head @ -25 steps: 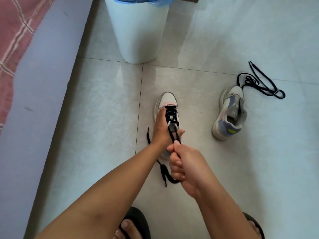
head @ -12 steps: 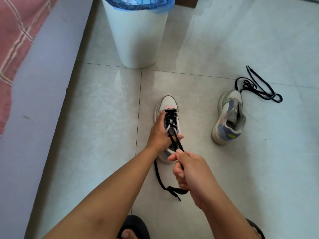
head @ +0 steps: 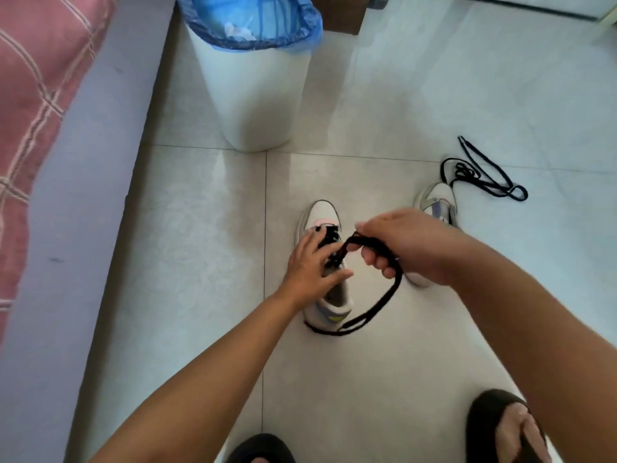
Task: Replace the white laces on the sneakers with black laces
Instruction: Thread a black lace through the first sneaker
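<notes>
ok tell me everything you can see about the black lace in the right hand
The black lace is flat and looks woven. One end is threaded through the front eyelets of the near sneaker. From there it rises to the right hand, whose curled fingers hold it, then hangs in a loose loop down to the floor by the heel. The left hand presses on the shoe.

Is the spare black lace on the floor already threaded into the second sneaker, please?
No, the spare black lace lies loose on the floor beyond the second sneaker.
</notes>
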